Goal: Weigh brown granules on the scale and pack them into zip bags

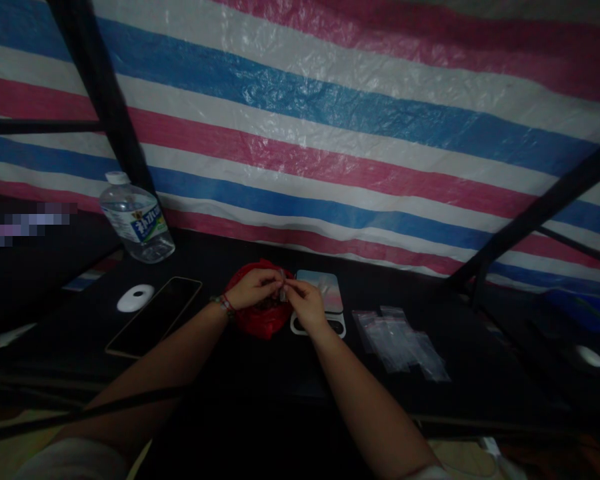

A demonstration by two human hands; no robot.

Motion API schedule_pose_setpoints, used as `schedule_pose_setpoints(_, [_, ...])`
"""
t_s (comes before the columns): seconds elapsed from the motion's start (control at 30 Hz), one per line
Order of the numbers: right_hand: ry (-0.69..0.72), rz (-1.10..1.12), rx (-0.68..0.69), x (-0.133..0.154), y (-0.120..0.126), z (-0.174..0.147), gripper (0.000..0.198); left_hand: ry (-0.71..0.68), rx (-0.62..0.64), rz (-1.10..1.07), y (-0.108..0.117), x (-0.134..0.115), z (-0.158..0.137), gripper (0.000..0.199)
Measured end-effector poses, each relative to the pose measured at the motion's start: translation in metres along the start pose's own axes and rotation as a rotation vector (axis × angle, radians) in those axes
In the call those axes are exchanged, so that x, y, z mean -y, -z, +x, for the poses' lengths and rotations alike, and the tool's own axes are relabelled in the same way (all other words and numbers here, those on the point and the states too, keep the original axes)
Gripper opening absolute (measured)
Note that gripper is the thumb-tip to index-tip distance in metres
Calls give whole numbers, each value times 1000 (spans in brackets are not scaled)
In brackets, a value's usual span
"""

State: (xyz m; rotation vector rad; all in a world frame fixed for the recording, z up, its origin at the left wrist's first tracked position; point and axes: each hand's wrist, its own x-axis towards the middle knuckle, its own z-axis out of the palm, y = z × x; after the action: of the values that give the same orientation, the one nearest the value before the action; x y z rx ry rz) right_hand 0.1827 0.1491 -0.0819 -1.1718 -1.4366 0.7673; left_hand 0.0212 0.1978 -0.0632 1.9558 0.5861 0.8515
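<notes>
My left hand (254,289) and my right hand (306,303) meet in the middle of the head view. Their fingertips pinch a small clear plastic bag (283,293) from both sides. Below my left hand, a red plastic bag (264,325) lies spread on the dark table; dark contents show inside, too dim to name. Just under my right hand is a small white scale (316,280) with a shiny plate, partly covered by the hand. To the right lies a loose pile of clear zip bags (395,337).
Left on the black table (220,393) are a phone (156,317), a white oval object (135,298) and a clear capped bottle (137,220). Dark metal bars (105,100) rise at both sides before a striped plastic sheet (300,140). A white spoon (591,357) lies far right.
</notes>
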Motion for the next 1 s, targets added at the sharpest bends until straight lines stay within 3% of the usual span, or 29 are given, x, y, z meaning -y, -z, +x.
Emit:
schedule_pose_setpoints(0.13, [-26,-31,15,1,2,1,19,-21,30,26,1,-2,-2,24])
schedule_pose_setpoints(0.43, [-60,-77,44,-1,2,1,18,-37,62,299,5,5,-2,20])
schedule_pose_setpoints(1.0, [-5,-124,105,5,6,3,14,-68,63,307,4,5,-2,19])
